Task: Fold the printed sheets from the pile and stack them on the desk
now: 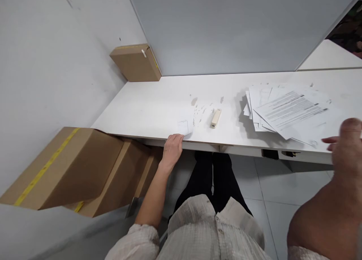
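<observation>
My left hand (172, 148) rests at the front edge of the white desk (158, 109), fingers curled over the edge, touching a small white slip of paper (185, 127). A cream stapler (216, 117) lies on the desk to the right of the slip. My right hand (346, 146) is raised close to the camera at the right, next to a fanned stack of printed papers (288, 111); its fingertips point left near the stack's corner, and the rest is blurred and partly out of frame.
Brown cardboard boxes with yellow tape (65, 165) are stacked at the left beside the desk. Another small box (136, 62) stands at the back left corner. A grey partition (232, 30) backs the desk. Scuff marks dot the desktop.
</observation>
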A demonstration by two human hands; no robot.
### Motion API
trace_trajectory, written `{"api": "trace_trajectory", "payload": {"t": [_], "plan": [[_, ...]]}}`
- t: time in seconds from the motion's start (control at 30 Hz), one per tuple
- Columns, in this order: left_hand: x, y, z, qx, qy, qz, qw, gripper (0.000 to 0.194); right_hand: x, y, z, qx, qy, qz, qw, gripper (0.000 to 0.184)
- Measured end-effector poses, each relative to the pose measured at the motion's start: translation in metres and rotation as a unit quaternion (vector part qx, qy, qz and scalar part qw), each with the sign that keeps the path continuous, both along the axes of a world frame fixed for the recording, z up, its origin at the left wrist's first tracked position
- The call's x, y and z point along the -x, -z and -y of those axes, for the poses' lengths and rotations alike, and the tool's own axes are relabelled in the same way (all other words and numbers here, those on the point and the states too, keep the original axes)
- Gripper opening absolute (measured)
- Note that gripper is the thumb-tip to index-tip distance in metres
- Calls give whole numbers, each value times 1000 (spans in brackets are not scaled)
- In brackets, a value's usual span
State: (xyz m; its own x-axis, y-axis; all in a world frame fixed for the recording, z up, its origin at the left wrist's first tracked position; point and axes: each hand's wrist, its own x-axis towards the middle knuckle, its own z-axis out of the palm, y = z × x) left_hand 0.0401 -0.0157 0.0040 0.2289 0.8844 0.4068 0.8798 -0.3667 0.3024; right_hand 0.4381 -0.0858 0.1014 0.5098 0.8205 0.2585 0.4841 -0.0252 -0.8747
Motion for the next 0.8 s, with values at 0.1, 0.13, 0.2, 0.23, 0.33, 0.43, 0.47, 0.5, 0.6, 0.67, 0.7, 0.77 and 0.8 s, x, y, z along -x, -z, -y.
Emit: {"api": "trace_trajectory", "payload": {"t": [0.1,0.13,0.2,0.23,0.33,0.43,0.47,0.5,0.6,0.67,0.7,0.77,0.8], "plan": [[-5,3,0,-12,-45,109,993,19,57,17,4,-6,91,60,994,57],[-8,4,0,-10,-59,140,988,17,77,26,2,23,26,26,999,56],[-14,7,1,-6,-81,187,979,14,113,47,-3,88,-123,-35,988,51],[-17,8,2,-5,-84,201,976,13,129,57,-6,108,-173,-62,977,50],[-24,11,3,-14,-61,211,975,15,165,82,-20,159,-272,-144,938,48],[-27,11,5,-8,-23,189,982,17,185,94,-36,194,-312,-249,896,49],[-28,10,6,-2,-11,179,984,18,189,96,-41,202,-314,-282,884,50],[-28,9,7,5,0,170,985,20,192,97,-46,209,-311,-308,875,52],[-28,5,9,13,16,154,988,24,196,99,-55,225,-300,-346,860,55],[-28,3,10,9,6,158,987,22,197,99,-57,231,-301,-351,856,55],[-29,2,10,7,-1,163,987,22,198,99,-58,234,-301,-354,854,56],[-31,1,9,0,-7,170,985,20,199,98,-58,241,-301,-363,848,56],[-33,1,9,-7,-4,169,986,20,200,97,-59,245,-301,-369,845,57]]}}
